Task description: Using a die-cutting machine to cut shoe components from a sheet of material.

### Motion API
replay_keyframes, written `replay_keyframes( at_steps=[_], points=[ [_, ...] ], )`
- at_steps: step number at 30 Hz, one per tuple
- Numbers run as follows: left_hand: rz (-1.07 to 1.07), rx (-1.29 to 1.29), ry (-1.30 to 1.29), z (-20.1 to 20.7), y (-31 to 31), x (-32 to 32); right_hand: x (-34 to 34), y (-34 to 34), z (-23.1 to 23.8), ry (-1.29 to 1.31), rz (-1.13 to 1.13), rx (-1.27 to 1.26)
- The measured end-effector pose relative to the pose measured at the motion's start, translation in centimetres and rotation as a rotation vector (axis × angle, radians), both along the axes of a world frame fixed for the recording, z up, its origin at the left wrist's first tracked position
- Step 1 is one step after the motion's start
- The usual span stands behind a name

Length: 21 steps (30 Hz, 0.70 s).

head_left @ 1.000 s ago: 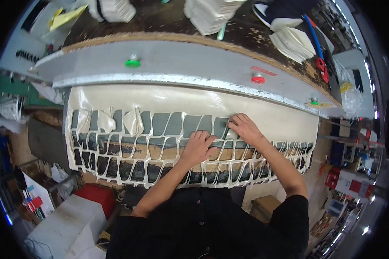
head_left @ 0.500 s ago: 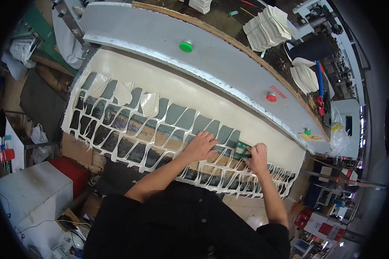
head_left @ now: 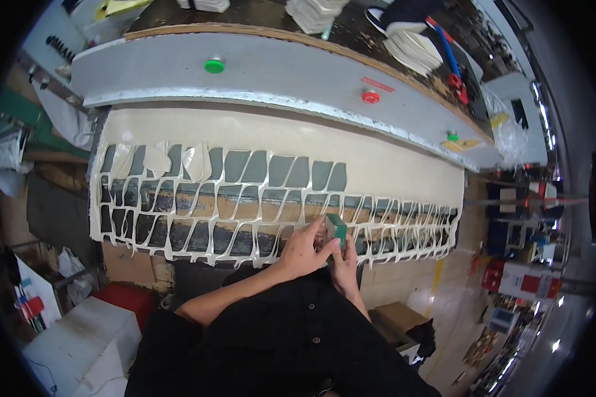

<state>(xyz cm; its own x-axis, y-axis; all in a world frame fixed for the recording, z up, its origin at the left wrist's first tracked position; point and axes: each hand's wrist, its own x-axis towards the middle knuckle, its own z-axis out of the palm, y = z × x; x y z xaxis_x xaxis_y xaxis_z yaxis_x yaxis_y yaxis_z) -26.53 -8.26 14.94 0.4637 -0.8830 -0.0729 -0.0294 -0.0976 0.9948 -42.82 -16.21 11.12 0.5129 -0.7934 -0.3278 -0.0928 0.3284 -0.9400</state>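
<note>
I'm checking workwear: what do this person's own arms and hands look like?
The left hand and right hand are ungloved, with bare wrists. Both forearms are bare up to black sleeves, part of a black shirt with small round buttons down the front.

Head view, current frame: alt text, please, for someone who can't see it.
A person's left hand and right hand hold a small green-sided object over the cut-out, netlike part of a cream sheet. Three cream pieces lie toward its left end; beyond runs a grey beam with green and red buttons.
</note>
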Motion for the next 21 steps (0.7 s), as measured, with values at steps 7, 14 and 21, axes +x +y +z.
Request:
replay_keyframes(
  at_steps=[7,14,21],
  points=[
    [0.102,0.091,-0.072,1.6,-0.6,1.2,0.2,-6.2,1.6,0.012,0.587,0.141],
    [-0.012,0.135,-0.164,3.1,-2.0,0.9,-2.0,-11.6,1.2,-0.023,0.895,0.325],
    [0.412,0.427,-0.280,-2.0,-1.7,12.6,-1.7,-17.9,1.4,0.082,0.587,0.034]
  ],
)
